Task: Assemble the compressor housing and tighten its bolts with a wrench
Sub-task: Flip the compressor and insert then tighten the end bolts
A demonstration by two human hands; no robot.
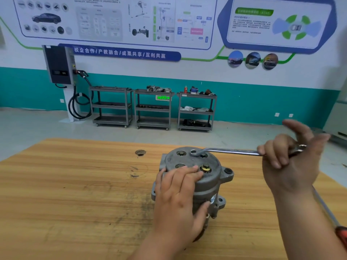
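Note:
A grey metal compressor housing [204, 177] stands upright on the wooden table [75, 194], right of centre. Several bolts sit in its round top face; a brass-coloured bolt [206, 167] stands proud near the front. My left hand [178, 196] lies on the housing's top and left side, fingers wrapped around it. A long silver ring wrench [229, 152] runs level from the top's far right bolt out to the right. My right hand [289, 162] grips the wrench's far end with the index finger and thumb lifted. The bolt under the wrench ring is partly hidden.
A screwdriver with an orange-red handle [340, 233] lies at the table's right edge, beside my right forearm. A small round hole [140, 152] marks the table's far side. Three grey tool carts [153, 109] stand against the far wall, with a wall charger [59, 64] to their left.

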